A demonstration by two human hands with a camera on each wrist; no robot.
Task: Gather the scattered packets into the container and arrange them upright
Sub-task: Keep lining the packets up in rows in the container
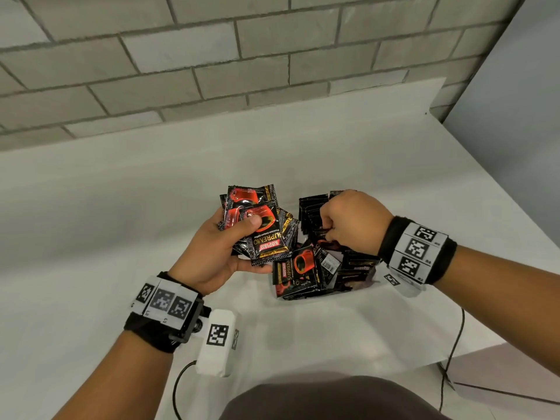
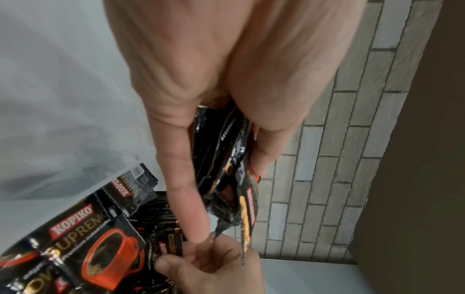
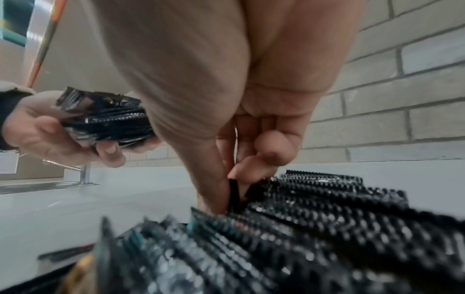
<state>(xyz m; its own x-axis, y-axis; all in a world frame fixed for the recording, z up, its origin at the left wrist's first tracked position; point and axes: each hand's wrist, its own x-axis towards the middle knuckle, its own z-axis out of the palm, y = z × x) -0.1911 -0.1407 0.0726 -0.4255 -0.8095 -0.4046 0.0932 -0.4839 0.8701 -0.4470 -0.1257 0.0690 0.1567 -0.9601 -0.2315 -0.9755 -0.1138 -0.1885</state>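
Note:
My left hand (image 1: 225,237) grips a fanned stack of black-and-red coffee packets (image 1: 260,225), thumb pressed on the top one; the same stack (image 2: 226,165) shows between fingers and thumb in the left wrist view. To its right stands a clear container (image 1: 368,283) crammed with packets (image 1: 315,213), most on edge, a few (image 1: 298,272) leaning flat at the front. My right hand (image 1: 348,222) reaches down into that row. In the right wrist view its thumb and forefinger pinch one upright packet (image 3: 234,193) among the serrated edges (image 3: 314,208).
A white table (image 1: 121,207) runs back to a grey brick wall (image 1: 212,56). Its right edge (image 1: 491,344) drops off near my right forearm. Black cables (image 1: 454,344) hang at the front. A white tagged block (image 1: 216,341) hangs from my left wrist.

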